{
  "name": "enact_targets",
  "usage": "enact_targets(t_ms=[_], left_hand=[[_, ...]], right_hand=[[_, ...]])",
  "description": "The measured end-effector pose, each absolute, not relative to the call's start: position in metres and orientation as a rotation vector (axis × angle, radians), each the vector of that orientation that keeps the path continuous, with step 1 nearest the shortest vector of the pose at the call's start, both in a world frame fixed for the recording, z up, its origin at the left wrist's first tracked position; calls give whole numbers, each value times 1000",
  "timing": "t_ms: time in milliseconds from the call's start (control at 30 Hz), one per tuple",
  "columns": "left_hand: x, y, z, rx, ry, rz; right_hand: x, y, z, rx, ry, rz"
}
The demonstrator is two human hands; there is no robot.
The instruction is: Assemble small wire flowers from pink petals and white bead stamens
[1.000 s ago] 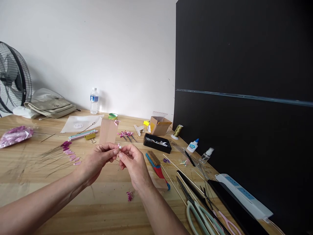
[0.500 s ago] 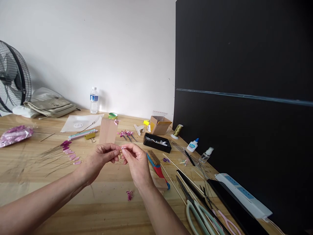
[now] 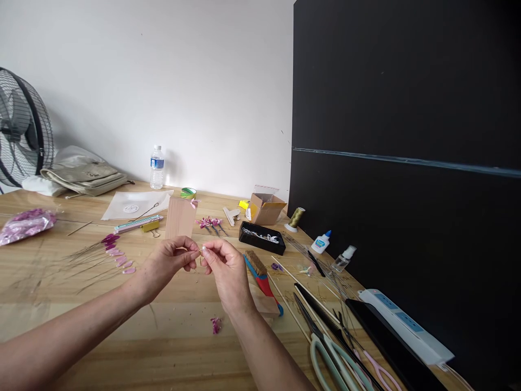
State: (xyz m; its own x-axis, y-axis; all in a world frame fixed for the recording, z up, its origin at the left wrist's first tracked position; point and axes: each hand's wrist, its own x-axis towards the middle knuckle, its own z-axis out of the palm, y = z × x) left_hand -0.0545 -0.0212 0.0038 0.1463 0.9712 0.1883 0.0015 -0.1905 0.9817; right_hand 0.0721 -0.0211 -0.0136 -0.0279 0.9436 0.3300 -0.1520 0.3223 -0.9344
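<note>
Pinching hands: left hand (image 3: 169, 263) and right hand (image 3: 224, 267) meet above the table (image 3: 171, 347), thumb and forefinger of each pressed on one piece (image 3: 201, 253).
Piece: tiny, gold-coloured, between both pinches; neither hand clearly nearer.
Tail (image 3: 201, 262): thin, below the piece, long axis roughly upright.

Matt black panel (image 3: 407, 81), wooden tabletop (image 3: 166, 347)
</note>
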Motion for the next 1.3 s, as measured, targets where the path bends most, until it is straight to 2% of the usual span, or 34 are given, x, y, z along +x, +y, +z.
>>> enact_targets(t_ms=[233, 700, 1300], left_hand=[[-54, -22, 6, 1447, 1007, 1231], [-52, -23, -4, 1326, 887, 1231], [-53, -21, -5, 1254, 904, 1353]], right_hand=[[69, -22, -14, -815, -1205, 1112], [68, -22, -14, -719, -924, 1412], [60, -31, -11, -787, -1050, 1323]])
